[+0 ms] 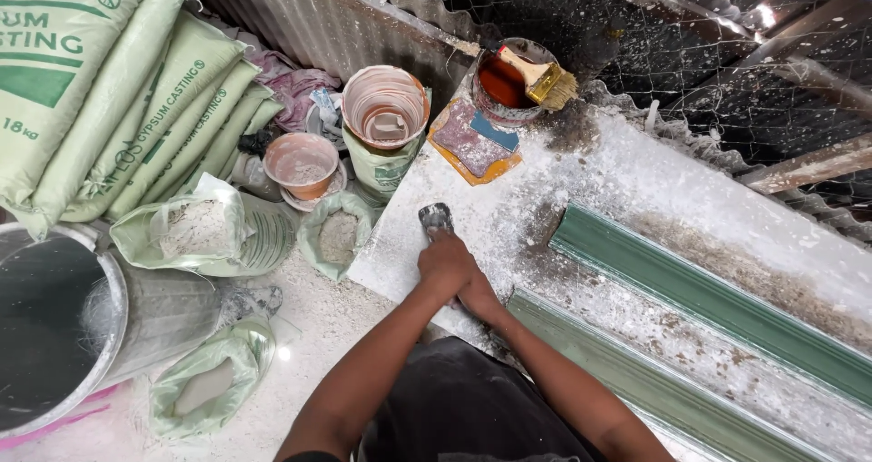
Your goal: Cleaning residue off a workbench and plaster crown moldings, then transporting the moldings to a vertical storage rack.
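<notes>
Pressing down near the table's (636, 180) left corner, a scraper (437, 218) was gripped by the left hand (444, 267), fingers closed around its handle. The right hand (479, 295) was tucked just behind the left, touching it; its grip couldn't be determined. Two green moulds (708, 298) were laid toward the right edge, a brush (543, 79) on a tin (504, 85) at the far corner.
</notes>
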